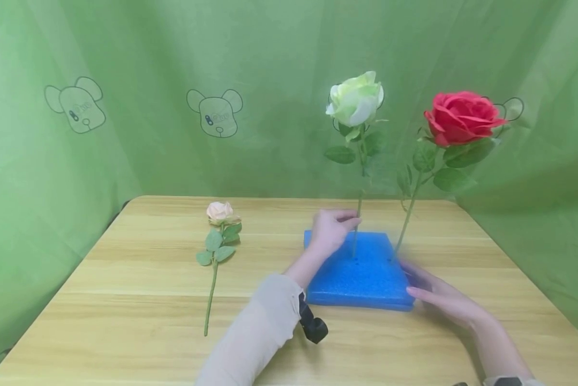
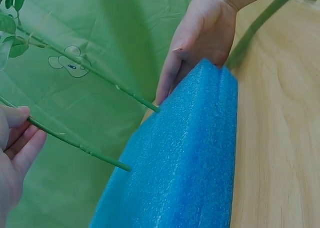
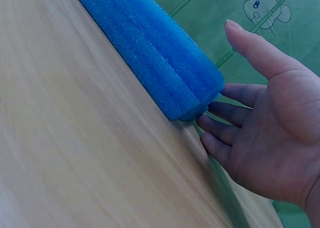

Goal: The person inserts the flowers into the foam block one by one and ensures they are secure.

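Note:
My left hand (image 1: 332, 230) pinches the green stem (image 2: 80, 146) of a pale green-white rose (image 1: 356, 99) between thumb and fingers. That stem stands nearly upright, its lower end meeting the top of a blue foam block (image 1: 356, 287); how deep it goes is hidden. Further right, a red rose (image 1: 464, 119) leans rightward, its stem (image 1: 406, 220) meeting the foam near the right edge. At the block's right side is my right hand (image 3: 275, 112), fingers extended and thumb apart, fingertips (image 3: 230, 90) at the foam's end. A pale pink rose (image 1: 219, 212) lies on the table to the left.
The foam block rests on a wooden table (image 1: 139, 289). Green curtains (image 1: 279, 48) printed with bear heads hang behind and at both sides. A black wrist mount (image 1: 313, 324) sticks out below my left sleeve (image 1: 255, 332).

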`<state>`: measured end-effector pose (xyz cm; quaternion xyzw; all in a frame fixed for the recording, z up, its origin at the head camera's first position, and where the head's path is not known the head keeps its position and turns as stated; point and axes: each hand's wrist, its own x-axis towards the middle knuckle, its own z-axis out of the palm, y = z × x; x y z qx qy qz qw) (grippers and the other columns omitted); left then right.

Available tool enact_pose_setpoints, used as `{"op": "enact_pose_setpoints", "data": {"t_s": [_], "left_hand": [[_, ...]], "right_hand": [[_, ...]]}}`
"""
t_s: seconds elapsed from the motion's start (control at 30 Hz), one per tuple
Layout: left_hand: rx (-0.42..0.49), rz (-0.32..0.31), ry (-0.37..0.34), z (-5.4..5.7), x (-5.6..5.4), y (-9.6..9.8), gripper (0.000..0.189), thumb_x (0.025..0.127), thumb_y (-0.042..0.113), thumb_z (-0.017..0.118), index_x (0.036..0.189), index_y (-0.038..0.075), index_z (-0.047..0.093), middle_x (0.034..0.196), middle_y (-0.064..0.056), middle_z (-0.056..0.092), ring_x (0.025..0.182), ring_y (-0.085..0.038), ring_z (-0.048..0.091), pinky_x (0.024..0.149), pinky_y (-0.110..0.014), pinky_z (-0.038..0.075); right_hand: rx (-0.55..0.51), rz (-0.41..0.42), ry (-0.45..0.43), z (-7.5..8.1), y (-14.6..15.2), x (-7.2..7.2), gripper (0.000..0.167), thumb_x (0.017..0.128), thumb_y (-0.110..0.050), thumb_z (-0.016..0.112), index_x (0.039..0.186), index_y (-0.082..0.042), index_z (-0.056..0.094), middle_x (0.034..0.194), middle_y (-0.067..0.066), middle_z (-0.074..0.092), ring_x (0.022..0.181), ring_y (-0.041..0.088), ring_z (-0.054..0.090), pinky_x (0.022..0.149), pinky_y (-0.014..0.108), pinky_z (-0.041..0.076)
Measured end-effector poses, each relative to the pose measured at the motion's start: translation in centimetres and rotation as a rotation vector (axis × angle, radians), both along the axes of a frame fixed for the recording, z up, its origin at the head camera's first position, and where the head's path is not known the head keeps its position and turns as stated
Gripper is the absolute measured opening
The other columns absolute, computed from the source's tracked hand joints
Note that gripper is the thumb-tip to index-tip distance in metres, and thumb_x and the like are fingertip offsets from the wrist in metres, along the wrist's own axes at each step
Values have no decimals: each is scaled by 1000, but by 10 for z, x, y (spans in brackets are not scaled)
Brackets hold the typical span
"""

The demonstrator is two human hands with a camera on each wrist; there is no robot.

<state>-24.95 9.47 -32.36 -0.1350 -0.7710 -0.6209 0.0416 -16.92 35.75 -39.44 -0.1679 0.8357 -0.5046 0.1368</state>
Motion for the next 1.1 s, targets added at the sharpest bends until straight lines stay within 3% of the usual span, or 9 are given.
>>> {"op": "enact_pose_setpoints", "data": {"t_s": [0.5, 1.1], "left_hand": [[-70, -26, 55, -4, 1, 11, 17, 84, 15, 69, 99, 10, 73, 100, -2, 70, 93, -11, 65, 78, -17, 51], [-126, -43, -7, -9, 4, 10, 17, 84, 20, 70, 99, 12, 73, 100, 1, 70, 99, -12, 62, 86, -22, 49]], "right_hand": [[-16, -8, -23, -1, 1, 0, 61, 97, -12, 45, 147, -2, 11, 151, 25, 5, 133, 48, -1, 95, 73, 3], [-27, -14, -26, -1, -1, 0, 61, 97, -12, 45, 147, -1, 11, 151, 24, 7, 133, 48, 1, 95, 73, 5]]}}
